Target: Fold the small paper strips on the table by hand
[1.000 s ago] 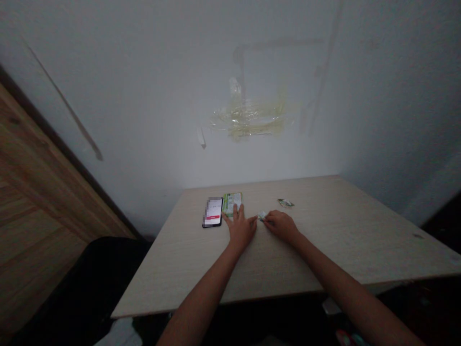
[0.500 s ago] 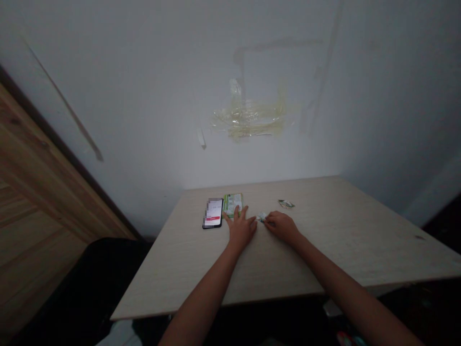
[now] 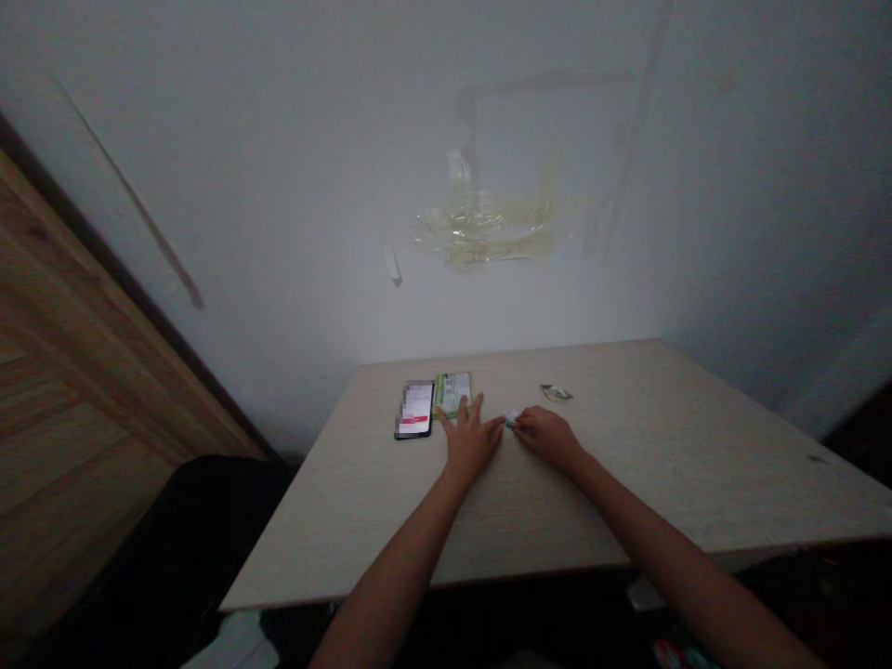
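Note:
My left hand (image 3: 474, 441) lies on the table with its fingers spread, the fingertips at the lower edge of a green-and-white printed packet (image 3: 452, 390). Its thumb reaches toward a small whitish folded piece (image 3: 511, 416), which looks like paper or wrapper. My right hand (image 3: 547, 432) has its fingers pinched together on the right side of that piece, holding it down on the tabletop. Part of the piece is hidden by the fingers. Left of the packet lies a phone (image 3: 416, 409) with its screen lit.
A small crumpled scrap (image 3: 556, 392) with green edges lies beyond my right hand. The pale wooden table (image 3: 334, 492) stands against a wall (image 3: 293, 204) that bears strips of clear tape (image 3: 488, 228). To the left are a dark chair back (image 3: 209, 502) and a wooden panel (image 3: 76, 307).
My left thumb has come slightly closer to the small whitish piece. The right hand stays pinched on it. The whole view has shifted a little.

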Demonstrator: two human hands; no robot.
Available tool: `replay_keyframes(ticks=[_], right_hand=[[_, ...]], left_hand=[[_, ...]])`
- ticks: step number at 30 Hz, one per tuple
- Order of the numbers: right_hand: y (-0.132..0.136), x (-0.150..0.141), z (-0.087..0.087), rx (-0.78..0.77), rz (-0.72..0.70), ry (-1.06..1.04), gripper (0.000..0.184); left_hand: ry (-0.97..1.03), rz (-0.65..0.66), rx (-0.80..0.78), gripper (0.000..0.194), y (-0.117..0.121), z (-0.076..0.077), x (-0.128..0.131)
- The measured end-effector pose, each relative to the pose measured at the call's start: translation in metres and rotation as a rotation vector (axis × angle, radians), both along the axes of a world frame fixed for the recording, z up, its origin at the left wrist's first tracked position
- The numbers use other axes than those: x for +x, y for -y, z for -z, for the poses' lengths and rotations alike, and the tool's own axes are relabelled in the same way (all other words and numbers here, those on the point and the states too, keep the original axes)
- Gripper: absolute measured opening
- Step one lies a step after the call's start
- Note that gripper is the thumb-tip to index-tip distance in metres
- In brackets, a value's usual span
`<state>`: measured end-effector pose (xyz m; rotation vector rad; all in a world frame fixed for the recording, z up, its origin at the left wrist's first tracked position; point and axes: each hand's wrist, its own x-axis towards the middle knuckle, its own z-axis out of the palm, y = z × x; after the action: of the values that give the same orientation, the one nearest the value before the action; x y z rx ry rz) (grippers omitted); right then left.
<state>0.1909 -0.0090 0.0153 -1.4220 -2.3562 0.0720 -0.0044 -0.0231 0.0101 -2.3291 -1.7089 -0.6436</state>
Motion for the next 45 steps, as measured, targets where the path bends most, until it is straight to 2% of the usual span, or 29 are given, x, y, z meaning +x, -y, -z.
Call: replay_keyframes(ticks=[16,24,30,36,45], right_hand=[[0.000,0.000,-0.001,-0.009,-0.005,-0.021,0.025],[0.002,0.001,0.002,-0.002,0.026,-0.040,0.023],[0.002,0.001,0.002,-0.007,0.014,-0.041,0.023],[-0.001,0.000,0.003,0.002,0.014,-0.016,0.026],[0.000,-0.001,0.003,0.017,0.016,-0.016,0.025]], left_hand=[[0.034,-0.087,-0.034,0.035,-0.003,0.003,0.005],[0.027,-0.036,0.018,0.036,-0.002,0.003,0.004],[0.003,0.058,-0.003,0.031,-0.001,0.002,0.003],[0.036,-0.048,-0.043,0.031,-0.002,0.004,0.007],[0.038,-0.101,-0.078,0.034,-0.001,0.002,0.012]])
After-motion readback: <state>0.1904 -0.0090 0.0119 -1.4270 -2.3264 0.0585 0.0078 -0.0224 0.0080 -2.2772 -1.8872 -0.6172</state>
